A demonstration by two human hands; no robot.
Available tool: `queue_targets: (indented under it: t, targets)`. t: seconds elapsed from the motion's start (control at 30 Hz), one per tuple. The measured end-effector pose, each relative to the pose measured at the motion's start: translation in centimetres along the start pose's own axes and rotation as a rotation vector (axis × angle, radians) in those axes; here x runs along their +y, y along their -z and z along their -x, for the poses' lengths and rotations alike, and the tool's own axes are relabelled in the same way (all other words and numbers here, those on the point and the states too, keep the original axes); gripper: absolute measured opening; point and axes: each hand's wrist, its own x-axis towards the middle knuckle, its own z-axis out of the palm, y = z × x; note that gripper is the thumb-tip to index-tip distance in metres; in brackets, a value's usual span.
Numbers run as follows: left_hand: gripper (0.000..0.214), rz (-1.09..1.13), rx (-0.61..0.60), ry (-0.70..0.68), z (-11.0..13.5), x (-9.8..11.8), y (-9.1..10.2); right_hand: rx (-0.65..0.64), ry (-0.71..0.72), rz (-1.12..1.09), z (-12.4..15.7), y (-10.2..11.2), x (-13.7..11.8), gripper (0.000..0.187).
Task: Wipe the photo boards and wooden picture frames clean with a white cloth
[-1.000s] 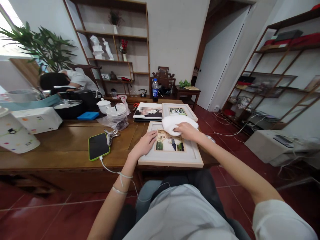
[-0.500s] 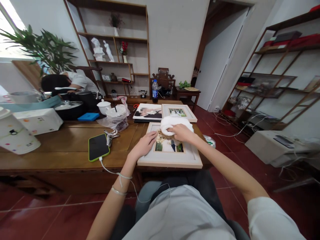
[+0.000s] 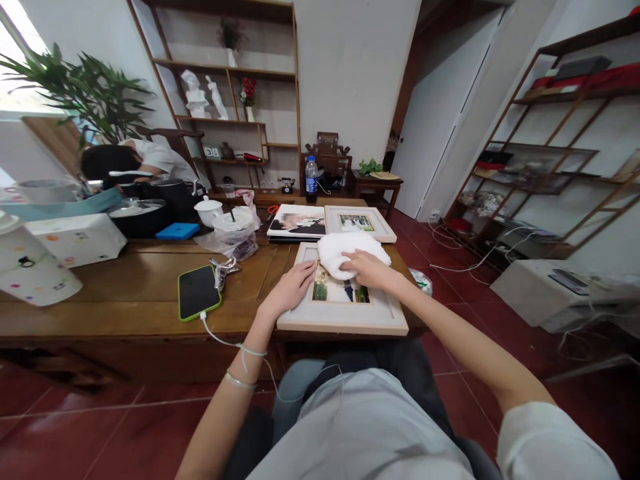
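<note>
- Wooden picture frame (image 3: 345, 316): flat at the near edge of the worktop (image 3: 145, 267), its longer side seemingly running nine to three.
- Left hand (image 3: 294, 288): over the frame's border at ten o'clock, fingers stretched nearly flat and close together, gripping nothing.
- Right hand (image 3: 369, 269): the nearer one to the towel, fingers curled into its folds.
- White towel (image 3: 345, 247): bunched over the frame's twelve-o'clock part, spreading from those fingers toward eleven and one.
- Second picture frame (image 3: 384, 227): just beyond, at one o'clock.
</note>
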Motion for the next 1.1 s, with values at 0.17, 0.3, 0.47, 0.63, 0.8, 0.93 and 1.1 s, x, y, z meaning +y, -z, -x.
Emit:
queue_targets:
  t: [0.17,0.3,0.47,0.63,0.8,0.93,1.1]
  targets:
    - [0.043,-0.013,0.001,0.010,0.1,0.1,0.1,-0.047,-0.141,0.060,3.8,1.1,1.0,0.043]
    - [0.044,-0.009,-0.001,0.004,0.0,0.0,0.1,-0.059,-0.262,0.167,5.0,2.0,1.9,0.040]
    - [0.041,0.017,0.015,0.001,0.1,-0.2,-0.1,0.038,-0.427,0.237,4.2,1.8,3.3,0.042]
    - [0.043,0.010,0.007,0.024,0.1,-0.1,-0.1,0.048,-0.381,0.182,2.9,-0.3,3.2,0.047]
    - [0.043,0.004,0.002,0.019,0.0,-0.1,0.0,0.015,-0.266,0.159,3.0,-0.9,0.2,0.040]
    - [0.042,0.010,0.012,0.012,0.0,0.1,0.0,-0.078,-0.191,0.107,5.2,1.1,-4.2,0.037]
    - [0.041,0.013,0.028,-0.004,0.1,0.2,0.0,-0.146,-0.113,-0.010,8.8,4.4,-9.2,0.041]
